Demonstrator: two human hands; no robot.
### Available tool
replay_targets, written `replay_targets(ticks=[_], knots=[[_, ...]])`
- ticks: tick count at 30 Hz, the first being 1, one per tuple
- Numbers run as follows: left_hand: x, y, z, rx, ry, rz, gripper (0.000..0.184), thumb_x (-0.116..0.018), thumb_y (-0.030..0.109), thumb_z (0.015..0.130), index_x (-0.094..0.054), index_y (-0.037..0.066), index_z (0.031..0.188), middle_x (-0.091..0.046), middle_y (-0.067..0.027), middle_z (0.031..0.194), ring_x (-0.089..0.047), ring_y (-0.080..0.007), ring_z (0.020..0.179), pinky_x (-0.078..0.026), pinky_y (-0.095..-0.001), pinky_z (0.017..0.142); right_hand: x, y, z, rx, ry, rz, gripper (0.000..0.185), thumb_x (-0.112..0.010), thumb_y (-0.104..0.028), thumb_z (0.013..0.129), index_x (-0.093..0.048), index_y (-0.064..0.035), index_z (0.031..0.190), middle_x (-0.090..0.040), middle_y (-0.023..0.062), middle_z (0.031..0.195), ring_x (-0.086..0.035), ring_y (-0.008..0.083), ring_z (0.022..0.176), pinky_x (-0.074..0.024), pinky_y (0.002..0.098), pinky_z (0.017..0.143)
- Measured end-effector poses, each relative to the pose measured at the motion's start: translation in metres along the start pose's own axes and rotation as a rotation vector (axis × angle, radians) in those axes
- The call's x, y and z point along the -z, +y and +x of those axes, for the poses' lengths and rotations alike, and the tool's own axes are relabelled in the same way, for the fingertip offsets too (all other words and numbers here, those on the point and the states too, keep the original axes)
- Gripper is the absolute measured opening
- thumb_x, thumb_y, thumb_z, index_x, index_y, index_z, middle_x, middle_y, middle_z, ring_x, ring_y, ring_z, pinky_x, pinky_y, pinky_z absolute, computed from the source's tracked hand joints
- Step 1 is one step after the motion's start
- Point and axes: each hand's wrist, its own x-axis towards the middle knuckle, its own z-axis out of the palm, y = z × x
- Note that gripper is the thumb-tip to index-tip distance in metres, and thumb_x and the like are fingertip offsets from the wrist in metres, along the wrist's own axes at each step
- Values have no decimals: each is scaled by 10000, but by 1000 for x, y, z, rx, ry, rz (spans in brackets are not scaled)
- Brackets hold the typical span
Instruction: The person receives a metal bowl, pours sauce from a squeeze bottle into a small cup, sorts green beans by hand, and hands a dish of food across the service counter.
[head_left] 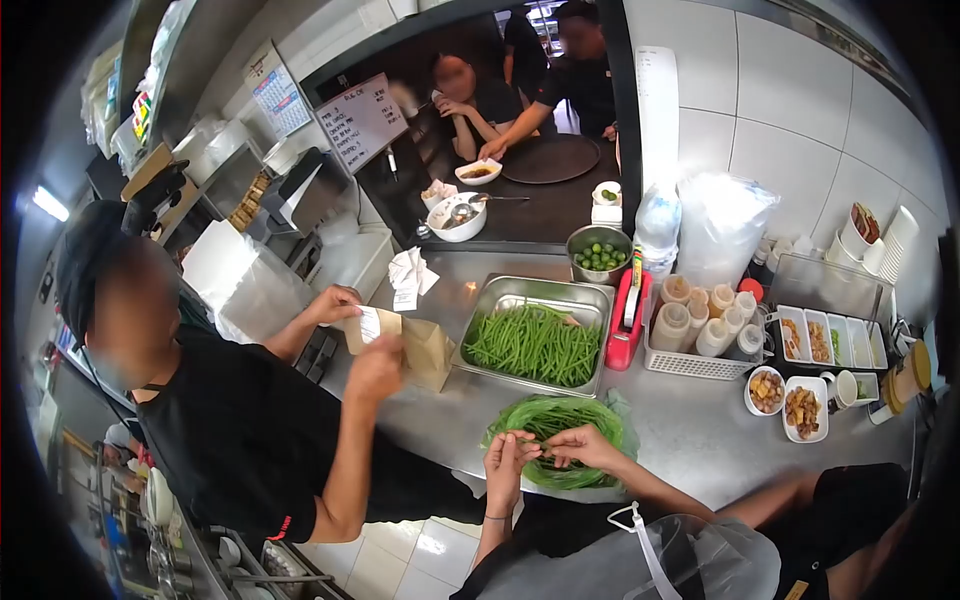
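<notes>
My left hand and my right hand meet over a green plastic bag of green beans at the counter's front edge. The fingers of both are pinched on a short piece of green bean between them. Behind the bag, a steel tray holds a heap of green beans.
At left, a co-worker in black holds a brown paper bag and a slip. A red tape dispenser, a bowl of limes and a sauce bottle basket stand behind. Another person's arm is at right.
</notes>
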Motion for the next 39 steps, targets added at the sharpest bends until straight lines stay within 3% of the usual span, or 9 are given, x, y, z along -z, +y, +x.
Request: replay_targets(ticks=[7, 9, 19, 23, 25, 27, 28, 34, 39], knots=[[9, -4, -1, 50, 31, -220, 212, -423, 198, 971, -524, 13, 993, -608, -156, 998, -632, -204, 855, -540, -319, 789, 13, -12, -9, -146, 101, -8, 190, -665, -89, 817, -640, 14, 975, -660, 64, 788, -602, 97, 626, -500, 220, 591], [8, -7, 0, 65, 52, -284, 214, -423, 203, 970, -519, 14, 1000, -605, -166, 1017, -632, -220, 892, -541, -331, 814, 16, -17, -11, -120, 198, 291, 192, -667, -86, 814, -641, 9, 978, -659, 71, 824, -611, 108, 667, -508, 225, 618], [23, -31, 3, 103, 98, -613, 257, -411, 148, 967, -465, 1, 1171, -553, -224, 1132, -584, -275, 1038, -511, -366, 899, 15, -18, -20, -151, 189, 529, 155, -615, -34, 838, -627, 22, 981, -661, 110, 878, -648, 156, 768, -542, 268, 724], [35, -45, 7, 182, 104, -873, 241, -410, 126, 965, -451, 5, 1170, -553, -211, 1134, -572, -275, 1053, -508, -371, 900, 10, -15, -15, -159, 188, 536, 27, -616, -46, 844, -603, -23, 843, -619, 34, 778, -603, 128, 671, -532, 288, 668], [33, -40, 6, 43, 110, -681, 208, -415, 125, 964, -474, 8, 1125, -574, -187, 1085, -591, -270, 1018, -515, -368, 884, 3, -22, -15, -120, 144, 390, 71, -625, -82, 842, -579, -40, 808, -589, 37, 734, -577, 130, 639, -513, 289, 643], [26, -31, 0, -22, 126, -518, 219, -412, 160, 970, -497, -8, 1083, -598, -176, 1034, -612, -253, 967, -521, -355, 871, -3, -32, -19, 195, 108, -766, 69, -614, -79, 818, -573, -28, 841, -589, 119, 765, -599, 250, 658, -513, 356, 651], [20, -25, -5, -32, 100, -337, 221, -408, 165, 972, -503, -9, 1071, -598, -175, 1034, -621, -255, 946, -526, -352, 851, -6, -27, -19, 278, 155, -965, 59, -579, -38, 776, -569, -32, 834, -567, 160, 802, -597, 344, 695, -496, 416, 653], [6, -2, -21, 45, 83, 155, 247, -410, 257, 978, -554, 56, 975, -623, -61, 797, -527, -112, 615, -472, -241, 621, -7, -21, -16, 173, 243, -1305, 131, -528, -26, 759, -588, -55, 872, -564, 133, 875, -602, 345, 805, -492, 447, 676], [16, -20, -21, 246, 109, -239, 235, -426, 294, 971, -527, 82, 973, -507, -9, 666, -461, -79, 576, -406, -224, 551, -27, -31, -15, 375, 57, -1110, 200, -608, -73, 749, -594, -88, 948, -535, 120, 945, -595, 340, 821, -491, 444, 676]])
